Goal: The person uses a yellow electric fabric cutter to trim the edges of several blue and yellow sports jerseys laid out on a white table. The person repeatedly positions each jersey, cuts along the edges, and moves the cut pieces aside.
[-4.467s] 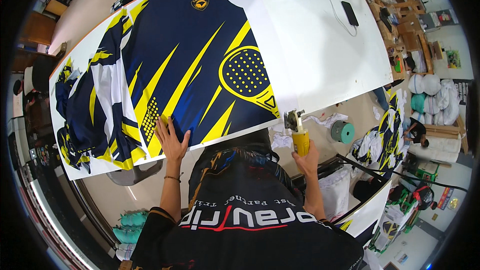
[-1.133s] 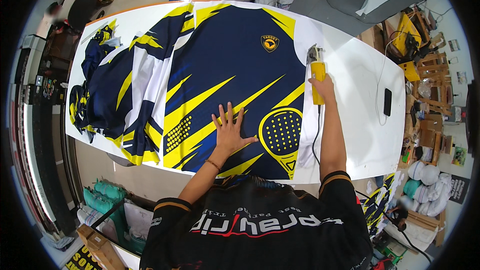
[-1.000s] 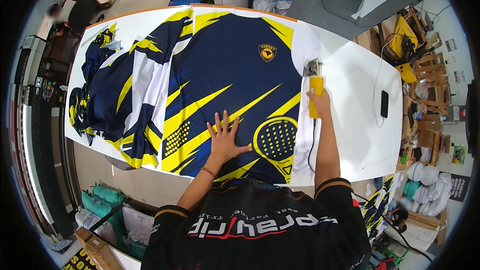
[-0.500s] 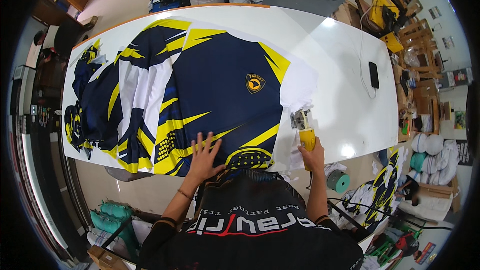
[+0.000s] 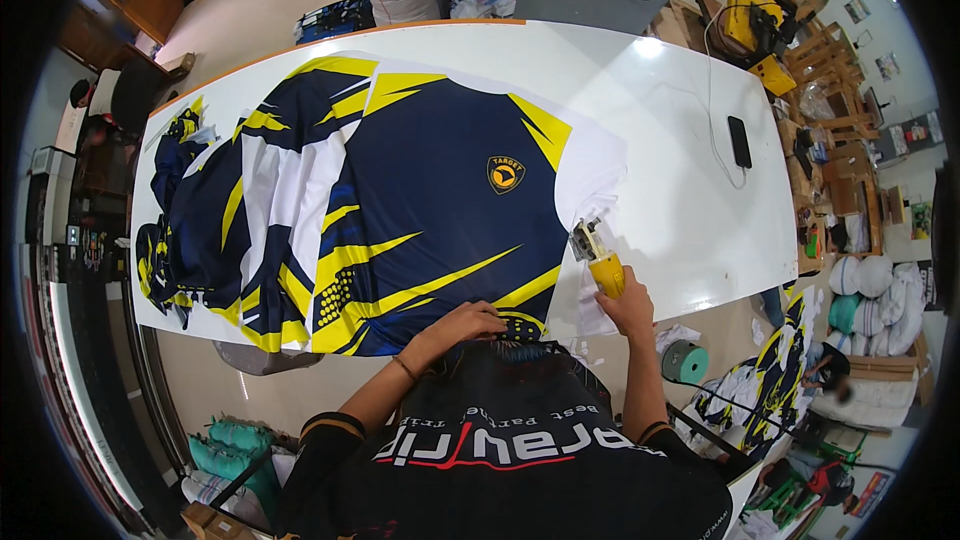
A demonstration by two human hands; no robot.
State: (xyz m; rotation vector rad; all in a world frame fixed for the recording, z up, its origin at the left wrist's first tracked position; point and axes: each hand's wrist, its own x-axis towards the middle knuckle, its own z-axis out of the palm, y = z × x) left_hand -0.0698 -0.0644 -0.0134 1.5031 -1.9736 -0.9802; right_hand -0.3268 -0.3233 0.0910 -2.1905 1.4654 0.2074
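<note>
My right hand (image 5: 628, 302) is wrapped round the yellow body of a handheld electric fabric cutter (image 5: 607, 272). The cutter's metal head is at the right edge of a navy and yellow printed jersey panel (image 5: 450, 180), where the white margin (image 5: 592, 165) borders the print. At the panel's near edge, close to my body, my left hand (image 5: 465, 323) lies on the fabric with its fingers pointing right; its thumb is hidden. More navy, yellow and white printed fabric (image 5: 290, 190) lies in folds to the left of the panel.
Everything lies on a large white table (image 5: 690, 230). A black phone (image 5: 739, 143) with a white cable rests at its right side. Below the right edge are a green-ended spool (image 5: 685, 362) and a heap of printed offcuts (image 5: 765, 380). A person sits at the far right.
My left hand has slid right and nearer to me along the panel's lower edge, its spread fingers drawn together. The cutter has tilted, its head turning left toward the printed edge.
</note>
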